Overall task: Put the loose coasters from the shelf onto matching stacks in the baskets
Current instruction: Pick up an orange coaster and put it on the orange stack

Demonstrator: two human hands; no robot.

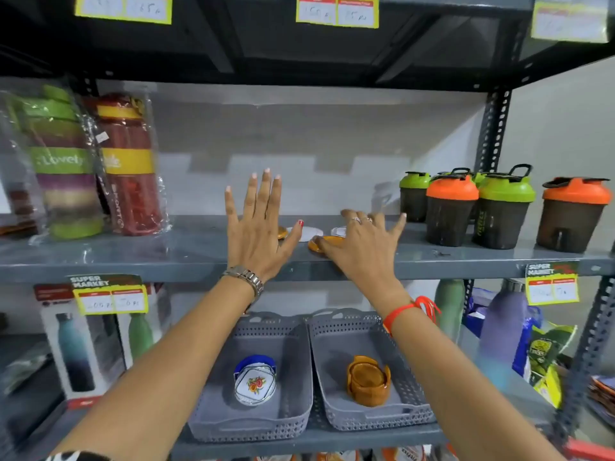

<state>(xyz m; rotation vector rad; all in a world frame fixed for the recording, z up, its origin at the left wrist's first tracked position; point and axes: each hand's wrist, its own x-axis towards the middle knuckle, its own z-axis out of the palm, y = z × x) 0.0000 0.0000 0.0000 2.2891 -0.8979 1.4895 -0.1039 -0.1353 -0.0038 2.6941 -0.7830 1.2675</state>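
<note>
Observed at the shelving unit: both hands are up at the grey shelf [199,251] where the loose coasters lie. The left hand [258,227] is spread flat, grip wide, holding nothing. The right hand [361,242] is laid over an orange coaster [321,243] at the shelf's front edge, fingers splayed; I cannot tell whether the grip has closed on it.

Risks, as judged from this position:
- That orange coaster sits at the lip of the shelf. A sweeping contact could push it off, past the baskets below.
- The shaker bottles [479,207] stand just beside the right hand; a wide swing may knock one over.
- The remaining coasters are partly hidden behind the hands, so a blind pick could take the wrong kind to the wrong stack.

Count:
- Loose coasters visible on the shelf: four in part, namely two orange (the second [282,232] peeks out beside the left hand), and two white [311,233]. More may be hidden.
- Baskets on the shelf beneath: two. The left basket [213,424] holds one white floral stack [255,384]; the right basket [412,394] holds one orange stack [368,380].
- Shaker bottles: at least five, two orange-lidded, the rest green-lidded
</note>
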